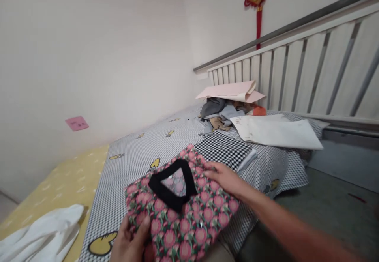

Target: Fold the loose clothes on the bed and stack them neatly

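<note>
A folded floral shirt [204, 214], pink flowers on dark green with a black collar, lies at the near edge of the bed with its collar facing up. My left hand [132, 238] grips its left side, thumb on top and the other fingers partly hidden at the edge. On the opposite side, my right hand [223, 177] holds the shirt's right edge near the shoulder, some fingertips over the cloth. Just beyond the shirt sits a folded black-and-white checked cloth [225, 147], partly covered by it.
A checked bedsheet [142, 151] with yellow heart shapes covers the bed, beside a yellow sheet [85, 175]. White cloth [56, 230] lies bunched at left. Crumpled clothes [219, 114], pink card [231, 90] and a white sheet [275, 131] lie near the slatted rail [290, 72].
</note>
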### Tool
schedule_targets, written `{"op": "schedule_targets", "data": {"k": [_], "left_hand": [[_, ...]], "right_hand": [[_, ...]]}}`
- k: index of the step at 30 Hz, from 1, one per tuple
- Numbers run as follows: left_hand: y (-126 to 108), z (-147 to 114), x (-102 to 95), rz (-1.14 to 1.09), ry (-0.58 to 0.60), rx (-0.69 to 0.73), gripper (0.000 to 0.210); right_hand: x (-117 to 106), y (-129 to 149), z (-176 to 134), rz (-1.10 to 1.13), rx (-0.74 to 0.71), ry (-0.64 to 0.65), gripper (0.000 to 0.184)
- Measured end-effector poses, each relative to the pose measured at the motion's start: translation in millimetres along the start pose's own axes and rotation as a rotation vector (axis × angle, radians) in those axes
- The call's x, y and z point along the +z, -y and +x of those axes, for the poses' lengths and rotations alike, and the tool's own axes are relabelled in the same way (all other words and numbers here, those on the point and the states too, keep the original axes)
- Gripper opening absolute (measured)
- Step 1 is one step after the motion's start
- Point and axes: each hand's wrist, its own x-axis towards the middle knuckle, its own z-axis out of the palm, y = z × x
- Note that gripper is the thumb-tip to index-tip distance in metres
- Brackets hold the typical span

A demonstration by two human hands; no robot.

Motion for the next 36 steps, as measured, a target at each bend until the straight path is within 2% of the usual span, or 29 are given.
{"op": "schedule_targets", "data": {"k": [4,7,10,12,15,18,20,22,24,26,28,29,31,32,34,36], "left_hand": [[-29,26,100.7,-0.156,0.039,0.056,0.039],[-30,52,167.1,-0.261,0.102,0.067,0.031],[-12,81,212.7,-0.351,0.109,0.008,0.03],[5,98,232.3,-0.369,0.074,-0.118,0.034],[29,118,249.5,-0.305,0.057,-0.327,0.042],[45,130,254.6,-0.234,0.095,-0.396,0.041],[49,134,250.5,-0.197,0.127,-0.4,0.038],[50,136,240.7,-0.146,0.149,-0.406,0.039],[46,136,228.4,-0.003,0.097,-0.371,0.05],[38,133,220.0,0.212,-0.029,-0.186,0.063],[29,125,221.1,0.414,-0.118,0.158,0.066],[25,119,225.8,0.472,-0.114,0.341,0.063],[27,109,240.9,0.519,-0.003,0.641,0.058],[33,106,249.4,0.526,0.084,0.734,0.057],[57,105,263.2,0.588,0.26,0.798,0.059],[90,113,269.0,0.778,0.381,0.749,0.062]], "right_hand": [[-75,8,52,0.085,0.107,-0.094,0.033],[-127,8,85,0.082,0.145,-0.191,0.032],[-169,5,108,0.019,0.156,-0.262,0.032],[-187,-2,121,-0.046,0.169,-0.291,0.033],[-201,-20,138,-0.192,0.195,-0.334,0.033],[-202,-44,150,-0.392,0.226,-0.378,0.026],[-202,-55,154,-0.527,0.237,-0.408,0.025],[-203,-57,154,-0.65,0.237,-0.457,0.033],[-202,-51,150,-0.754,0.225,-0.53,0.046],[-197,-38,143,-0.884,0.171,-0.618,0.054],[-184,-27,135,-1.063,0.054,-0.65,0.053],[-176,-23,132,-1.153,-0.006,-0.621,0.051],[-159,-26,127,-1.276,-0.09,-0.501,0.05],[-151,-33,126,-1.298,-0.101,-0.431,0.051],[-141,-55,127,-1.319,-0.036,-0.3,0.053],[-137,-83,130,-1.325,0.123,-0.189,0.055]]}}
